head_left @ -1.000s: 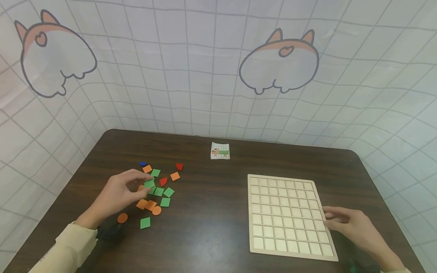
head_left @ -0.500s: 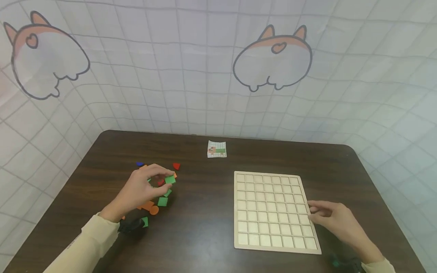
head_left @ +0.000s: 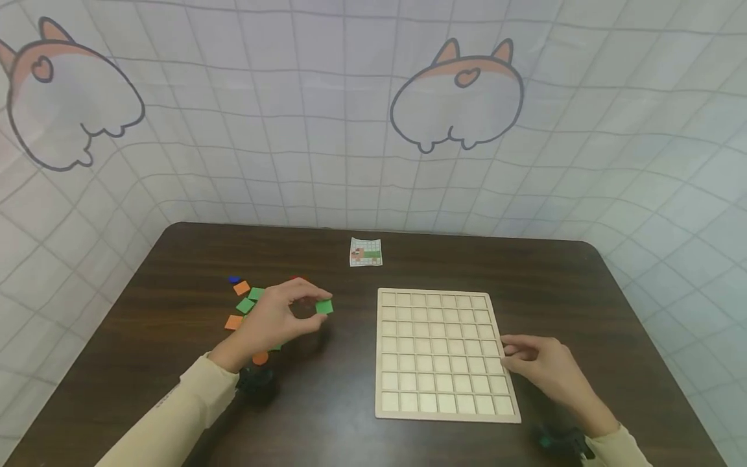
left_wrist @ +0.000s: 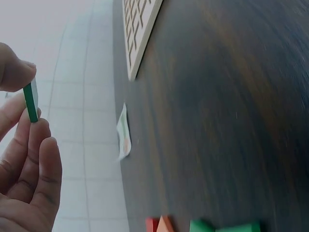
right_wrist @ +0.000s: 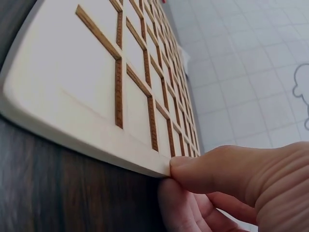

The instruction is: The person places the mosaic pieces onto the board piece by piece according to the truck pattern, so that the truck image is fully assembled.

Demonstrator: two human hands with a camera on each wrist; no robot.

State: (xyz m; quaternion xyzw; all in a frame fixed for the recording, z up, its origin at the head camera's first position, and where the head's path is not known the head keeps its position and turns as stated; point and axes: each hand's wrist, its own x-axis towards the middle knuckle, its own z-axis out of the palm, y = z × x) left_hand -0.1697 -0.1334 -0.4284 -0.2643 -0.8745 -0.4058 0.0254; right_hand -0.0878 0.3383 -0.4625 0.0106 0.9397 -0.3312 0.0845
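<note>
My left hand [head_left: 280, 318] pinches a green square tile [head_left: 324, 307] between thumb and fingertips, held above the table left of the board. The left wrist view shows this green tile [left_wrist: 31, 101] edge-on, with the thumb on one edge and fingers on the opposite one. A pale wooden grid board [head_left: 446, 417] lies flat, its square cells bare. At its right edge, my right hand [head_left: 545, 366] grips the rim. Seen from the right wrist, the thumb of that hand [right_wrist: 227, 179] lies on top of the board's rim [right_wrist: 96, 151] and a finger sits below.
Loose tiles lie left, partly hidden behind the left hand: green squares [head_left: 245, 305], orange squares [head_left: 234, 322], an orange disc [head_left: 260, 358], a blue piece [head_left: 234, 279] and a red piece [head_left: 297, 279]. A small printed card [head_left: 366, 253] lies near the table's back edge.
My left hand has carried the green tile rightward, away from the loose tiles. The board has slid left along with my right hand at its edge. The head view has turned slightly.
</note>
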